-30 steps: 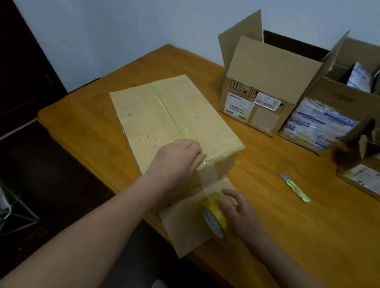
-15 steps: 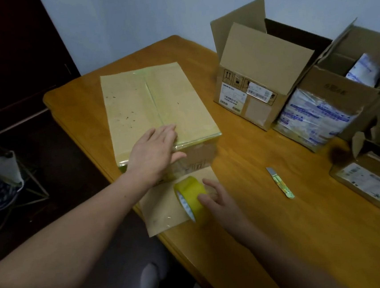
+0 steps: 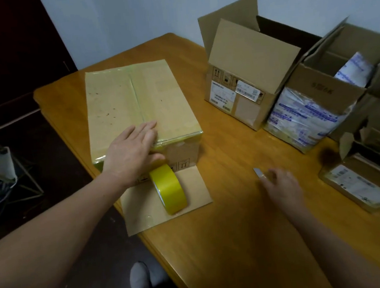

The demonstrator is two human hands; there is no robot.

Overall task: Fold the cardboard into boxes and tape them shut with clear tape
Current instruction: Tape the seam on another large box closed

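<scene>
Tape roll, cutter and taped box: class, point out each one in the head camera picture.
tape roll [image 3: 170, 190]: head view, on its yellow outer band.
cutter [image 3: 258, 172]: head view, on its bare grey blade tip.
taped box [image 3: 115, 100]: head view, on the top face, left of the seam.

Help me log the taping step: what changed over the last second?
The right hand let go of the tape roll and moved right to the small knife; whether it holds it yet is unclear. The left hand flattened its fingers on the taped box. The roll stays on edge on the flap; the open boxes have not moved.
</scene>
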